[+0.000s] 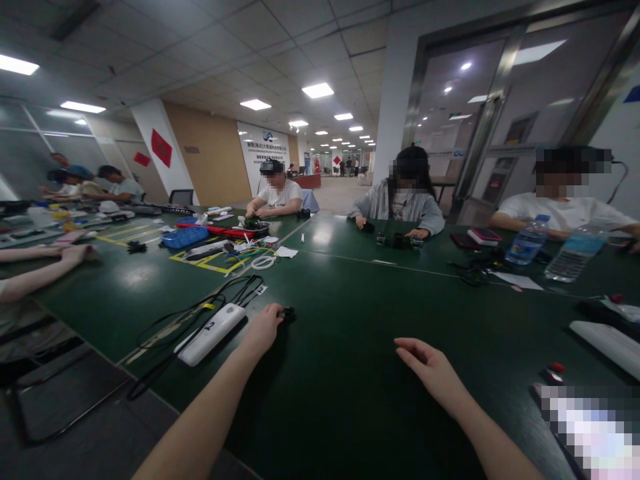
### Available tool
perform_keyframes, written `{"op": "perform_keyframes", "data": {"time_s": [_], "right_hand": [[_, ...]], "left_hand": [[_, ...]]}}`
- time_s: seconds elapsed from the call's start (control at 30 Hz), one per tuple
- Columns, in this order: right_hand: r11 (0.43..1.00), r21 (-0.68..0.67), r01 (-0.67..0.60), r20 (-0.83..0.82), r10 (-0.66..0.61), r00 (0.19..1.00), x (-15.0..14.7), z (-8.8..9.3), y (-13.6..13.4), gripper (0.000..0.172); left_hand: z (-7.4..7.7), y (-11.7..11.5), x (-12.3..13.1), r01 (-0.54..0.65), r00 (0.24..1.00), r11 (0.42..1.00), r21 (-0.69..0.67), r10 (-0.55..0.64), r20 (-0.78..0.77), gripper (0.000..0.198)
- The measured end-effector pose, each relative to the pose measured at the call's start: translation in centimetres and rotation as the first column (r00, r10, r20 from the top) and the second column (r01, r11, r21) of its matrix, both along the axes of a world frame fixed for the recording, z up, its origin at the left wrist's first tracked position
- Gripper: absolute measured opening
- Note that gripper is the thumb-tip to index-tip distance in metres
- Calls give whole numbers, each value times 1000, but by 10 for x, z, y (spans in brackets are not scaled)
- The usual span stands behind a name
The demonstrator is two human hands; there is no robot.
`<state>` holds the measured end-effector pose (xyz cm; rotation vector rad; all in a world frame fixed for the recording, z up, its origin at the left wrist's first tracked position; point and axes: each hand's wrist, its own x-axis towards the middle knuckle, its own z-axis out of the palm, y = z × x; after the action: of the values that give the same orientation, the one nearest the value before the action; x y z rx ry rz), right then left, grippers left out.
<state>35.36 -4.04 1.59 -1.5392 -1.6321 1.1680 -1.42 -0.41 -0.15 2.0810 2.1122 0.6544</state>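
My left hand (pixel 263 328) reaches over the green table, its fingers closed on a small black part (pixel 287 314) that rests at or just above the tabletop. The part's details are too small to make out. To the right, my right hand (pixel 429 365) is held above the table with thumb and fingers apart and nothing between them. Just left of my left hand lies a white power strip (pixel 210 335) marked 2, with black cables beside it.
Blue tray (pixel 185 237) and tools lie at the back left. Two water bottles (pixel 527 240) stand at the right, beyond a blurred-out phone-like screen (pixel 590 430). Other people sit around the green table (pixel 345 400); a person's arms (pixel 55 263) rest at the left edge.
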Motion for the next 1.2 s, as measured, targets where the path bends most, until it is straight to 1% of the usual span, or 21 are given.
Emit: {"op": "perform_keyframes", "data": {"time_s": [0.17,0.3,0.5,0.73,0.9,1.03,1.2], "right_hand": [[1000,-3,-3,-3,3,1000,0,-1,0,34],[1000,-8,3,-3,-3,1000,0,-2,1,34],[1000,-2,1,-3,-1,1000,0,-1,1,35],[1000,10,18,-6,-18,1000,2,-6,3,36],[1000,8,26,4,-26,1000,2,-5,3,36],[1000,4,17,14,-17,1000,2,-6,3,36],[1000,10,10,-2,-10,1000,2,-5,3,35]], "left_hand": [[1,1,1,-31,999,999,-37,31,6,16],[4,-1,2,-17,1000,999,-40,18,22,14],[10,-3,2,0,995,999,-55,6,97,14],[8,-3,-3,13,992,998,-61,-5,124,15],[7,-2,-8,-4,984,996,-85,19,177,16],[8,-4,-7,30,987,998,-59,-20,159,15],[9,-4,-3,5,994,999,-44,0,110,13]]}}
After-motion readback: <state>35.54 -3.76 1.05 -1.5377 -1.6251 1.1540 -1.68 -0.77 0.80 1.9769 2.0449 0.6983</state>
